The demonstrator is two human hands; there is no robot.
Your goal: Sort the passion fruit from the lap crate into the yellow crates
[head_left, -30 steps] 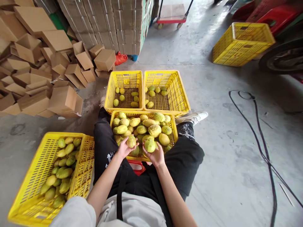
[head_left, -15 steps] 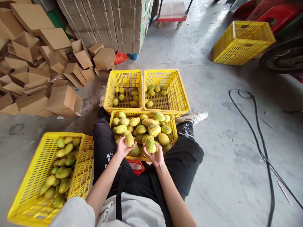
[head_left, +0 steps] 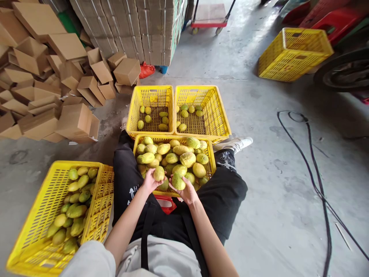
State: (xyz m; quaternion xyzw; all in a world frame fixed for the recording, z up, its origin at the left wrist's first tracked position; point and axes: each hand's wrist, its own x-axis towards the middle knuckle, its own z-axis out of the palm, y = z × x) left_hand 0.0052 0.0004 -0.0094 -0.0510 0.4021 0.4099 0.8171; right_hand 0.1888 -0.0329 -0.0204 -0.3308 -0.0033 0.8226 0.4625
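Note:
My left hand [head_left: 150,182] is closed around a yellow-green papaya [head_left: 158,174], its top facing up at me. Just right of it, my right hand [head_left: 189,192] grips a greener, rounder papaya [head_left: 178,181] from below and the side. Both hands are over the near edge of a yellow crate [head_left: 213,158] between my legs, heaped with papayas of mixed size. Beyond it stand two more yellow crates, a left one [head_left: 137,90] and a right one [head_left: 219,111], each with several small papayas on its floor.
A yellow crate [head_left: 34,215] part-filled with papayas stands by my left leg. Cardboard boxes [head_left: 73,121] are piled at the far left. A black cable [head_left: 318,181] lies on the right floor. Farther back are another yellow crate [head_left: 276,61] and a flat trolley [head_left: 209,17].
My right hand has shifted left and slightly down, turning its papaya and bringing it closer to the other one. My left hand has moved slightly right and down, still holding its papaya.

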